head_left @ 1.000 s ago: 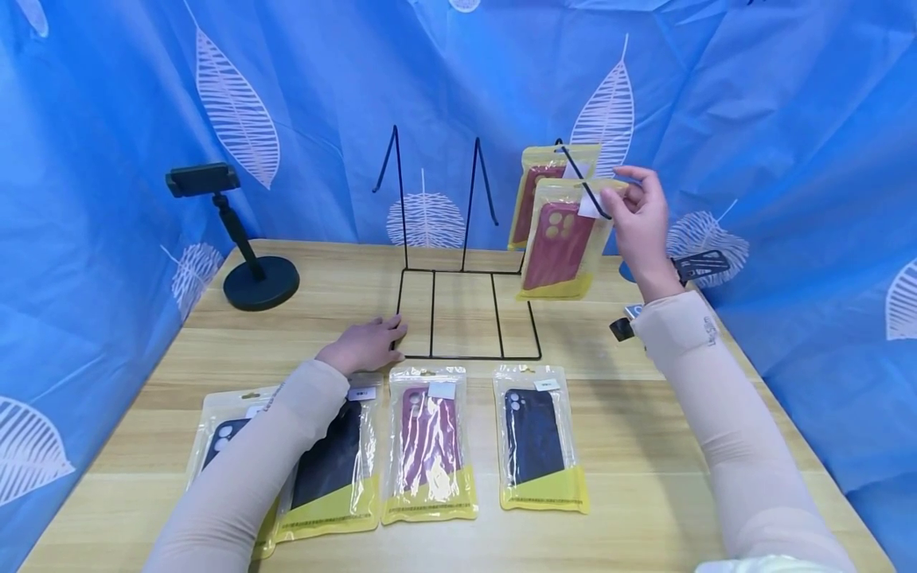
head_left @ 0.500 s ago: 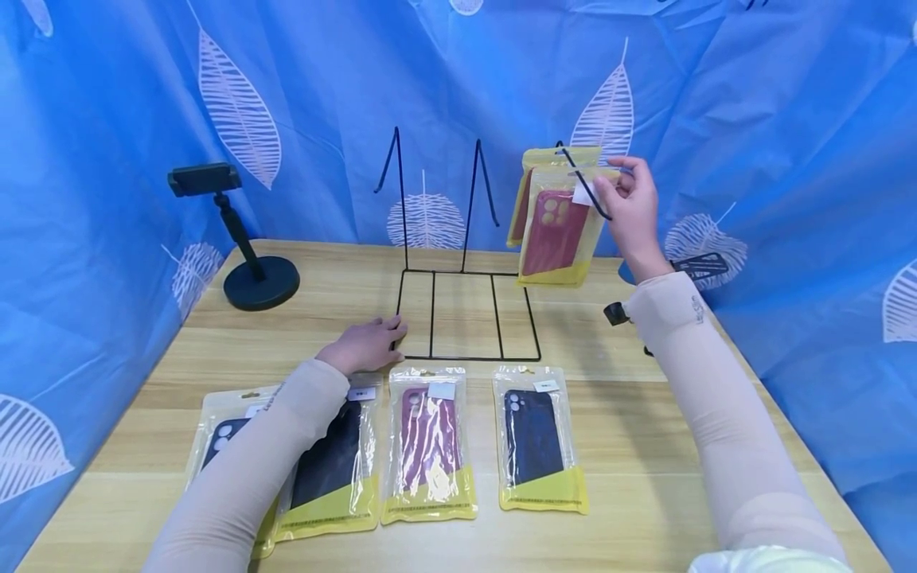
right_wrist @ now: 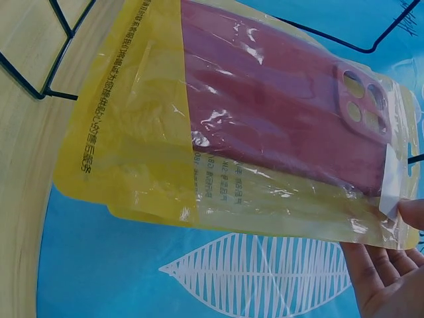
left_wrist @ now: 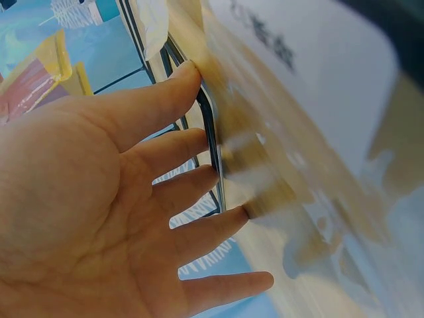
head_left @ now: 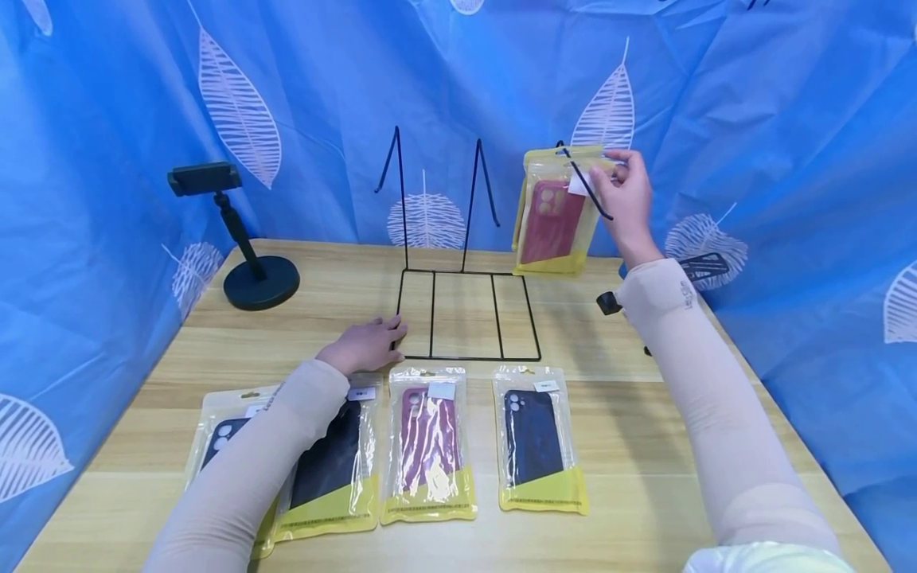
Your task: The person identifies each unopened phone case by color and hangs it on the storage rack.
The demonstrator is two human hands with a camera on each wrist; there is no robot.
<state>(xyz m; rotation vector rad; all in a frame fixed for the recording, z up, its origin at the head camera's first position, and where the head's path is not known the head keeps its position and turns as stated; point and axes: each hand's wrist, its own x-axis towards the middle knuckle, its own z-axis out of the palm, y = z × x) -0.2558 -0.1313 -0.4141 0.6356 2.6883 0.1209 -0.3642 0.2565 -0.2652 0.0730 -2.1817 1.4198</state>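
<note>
The right hand [head_left: 625, 199] pinches the top of a red case pack [head_left: 552, 219], held up at the rack's [head_left: 466, 302] rightmost hook [head_left: 583, 179] above the table's [head_left: 645, 446] far right; whether it hangs on the hook already is hard to tell. The left hand [head_left: 365, 346], fingers straight, rests on the rack's front-left corner. Four packs [head_left: 430, 446] lie along the table's near edge.
</note>
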